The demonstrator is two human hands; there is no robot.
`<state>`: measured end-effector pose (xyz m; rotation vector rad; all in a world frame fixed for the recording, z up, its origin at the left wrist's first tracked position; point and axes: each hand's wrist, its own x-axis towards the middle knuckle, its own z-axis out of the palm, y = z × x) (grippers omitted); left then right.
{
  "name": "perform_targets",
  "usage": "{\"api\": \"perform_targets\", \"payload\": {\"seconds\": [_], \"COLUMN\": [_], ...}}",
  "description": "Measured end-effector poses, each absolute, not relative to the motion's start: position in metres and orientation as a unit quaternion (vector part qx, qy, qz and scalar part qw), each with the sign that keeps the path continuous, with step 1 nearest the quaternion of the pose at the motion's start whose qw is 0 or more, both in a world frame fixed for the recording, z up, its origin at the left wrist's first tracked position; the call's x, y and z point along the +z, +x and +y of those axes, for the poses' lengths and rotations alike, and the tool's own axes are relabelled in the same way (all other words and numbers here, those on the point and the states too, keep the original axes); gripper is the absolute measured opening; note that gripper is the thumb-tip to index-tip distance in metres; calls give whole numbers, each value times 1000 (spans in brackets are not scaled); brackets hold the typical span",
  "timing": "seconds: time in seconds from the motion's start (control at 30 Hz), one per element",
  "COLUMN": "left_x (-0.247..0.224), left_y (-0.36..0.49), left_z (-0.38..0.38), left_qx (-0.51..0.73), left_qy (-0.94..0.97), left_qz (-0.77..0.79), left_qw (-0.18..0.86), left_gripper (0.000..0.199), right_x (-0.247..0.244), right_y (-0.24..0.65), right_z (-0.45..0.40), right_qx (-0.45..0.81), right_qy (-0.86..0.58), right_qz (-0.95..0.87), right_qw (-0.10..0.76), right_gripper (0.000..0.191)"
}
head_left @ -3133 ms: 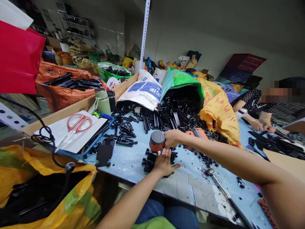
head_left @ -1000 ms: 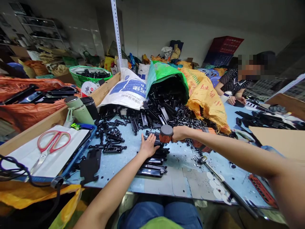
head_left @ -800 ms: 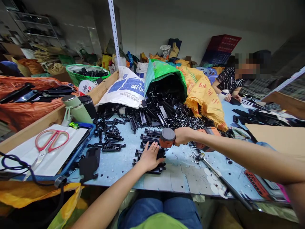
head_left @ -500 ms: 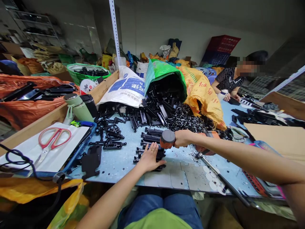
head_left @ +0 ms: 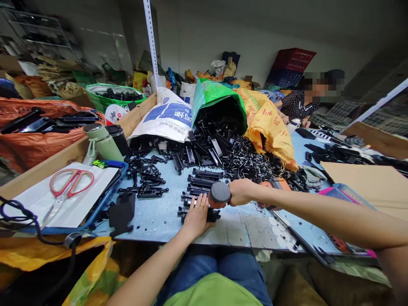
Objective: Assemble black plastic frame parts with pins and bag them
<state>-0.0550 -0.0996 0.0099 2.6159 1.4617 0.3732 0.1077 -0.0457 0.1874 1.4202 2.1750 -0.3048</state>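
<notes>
My right hand (head_left: pixel 241 191) is wrapped round the handle of an orange and grey cordless drill (head_left: pixel 219 193). The drill's round grey back end faces up at me, and its tip is hidden below. Close beside it, my left hand (head_left: pixel 196 216) lies with fingers stretched over the near end of a row of black plastic arms (head_left: pixel 202 180). Its fingertips reach up to the drill's body. The arms lie side by side across the blue tabletop (head_left: pixel 153 212). Behind the drill spreads a heap of small black screws (head_left: pixel 245 161).
A green bag (head_left: pixel 219 91) spills black parts beside a white sack (head_left: pixel 168 117) and a yellow sack (head_left: pixel 270 127). Red-handled scissors (head_left: pixel 68 187) lie on paper at left, near a green flask (head_left: pixel 105 142). A metal rod (head_left: pixel 296 233) lies at right. Another person sits at far right.
The drill in my right hand has moved toward me along the row of arms. My left hand has also shifted slightly nearer, its thumb now less visible.
</notes>
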Motion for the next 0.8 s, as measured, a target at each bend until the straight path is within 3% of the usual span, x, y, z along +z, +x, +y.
{"api": "perform_targets", "payload": {"seconds": [0.17, 0.37, 0.53, 0.63, 0.8], "left_x": [16, 11, 6, 7, 17], "left_y": [-55, -49, -44, -41, -49], "left_z": [-104, -102, -99, -99, -101], "left_qx": [127, 123, 100, 105, 150], "left_qy": [866, 866, 870, 873, 879], "left_qz": [479, 483, 483, 476, 453], "left_qw": [67, 46, 24, 24, 29], "left_gripper": [79, 84, 91, 92, 77], "right_x": [200, 181, 159, 152, 145], "right_y": [101, 116, 202, 281, 387], "right_z": [-68, -82, -94, -89, -72], "right_qx": [-79, -119, -270, -367, -282], "right_qy": [477, 510, 585, 679, 824], "right_qz": [825, 808, 757, 636, 481], "right_qw": [293, 272, 105, -15, -100], "right_gripper": [31, 31, 27, 28, 19]}}
